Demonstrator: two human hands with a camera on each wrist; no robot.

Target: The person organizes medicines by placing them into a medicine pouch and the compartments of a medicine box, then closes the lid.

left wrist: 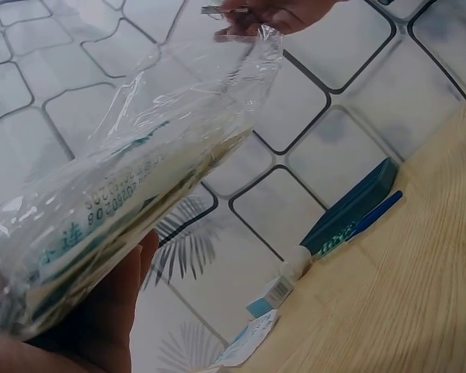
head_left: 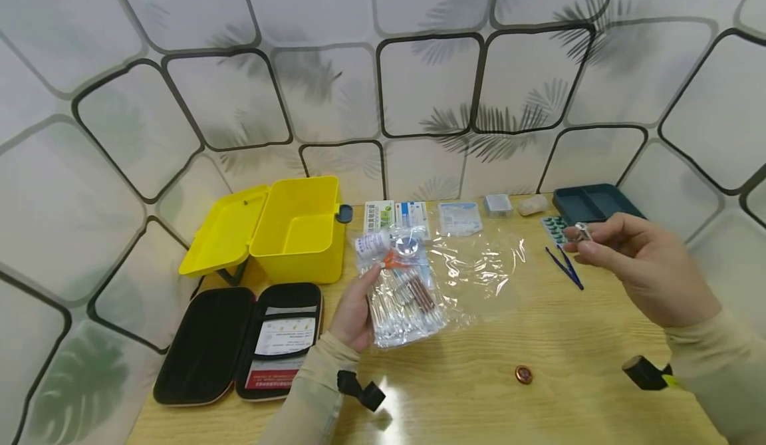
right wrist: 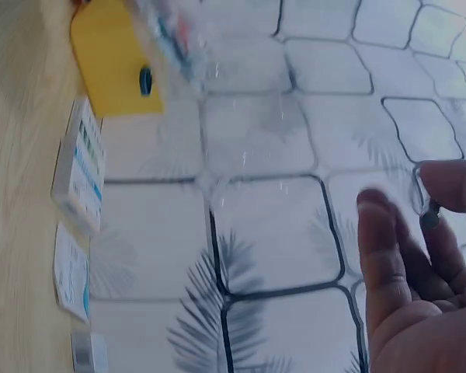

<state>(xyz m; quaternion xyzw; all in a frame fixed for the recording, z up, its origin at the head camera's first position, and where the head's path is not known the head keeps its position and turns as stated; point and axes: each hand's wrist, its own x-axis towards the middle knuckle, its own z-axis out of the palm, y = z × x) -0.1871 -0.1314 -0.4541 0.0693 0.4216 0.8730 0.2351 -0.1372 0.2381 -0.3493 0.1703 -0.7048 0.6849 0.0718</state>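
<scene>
My left hand [head_left: 356,315] grips a clear plastic bag [head_left: 407,332] by its left side, above the table. Through the plastic show cotton swabs [head_left: 389,302], several dark-red-ended sticks [head_left: 419,292], an orange-handled tool [head_left: 391,259] and a white cylinder [head_left: 372,244]. The bag's loose clear end [head_left: 485,265] spreads to the right. Over on the right, my right hand [head_left: 652,265] is raised and pinches a small silver metal piece [head_left: 582,232] between thumb and finger. In the right wrist view the metal piece [right wrist: 429,216] is mostly covered by fingertips; I cannot tell its kind.
At left stand an open yellow box [head_left: 299,232] and an open black case [head_left: 203,345]. Along the back lie two small cartons [head_left: 379,215], a white packet [head_left: 459,217] and a dark tray [head_left: 589,199]. Blue tweezers [head_left: 565,269] and a round copper-coloured piece [head_left: 523,374] lie nearer.
</scene>
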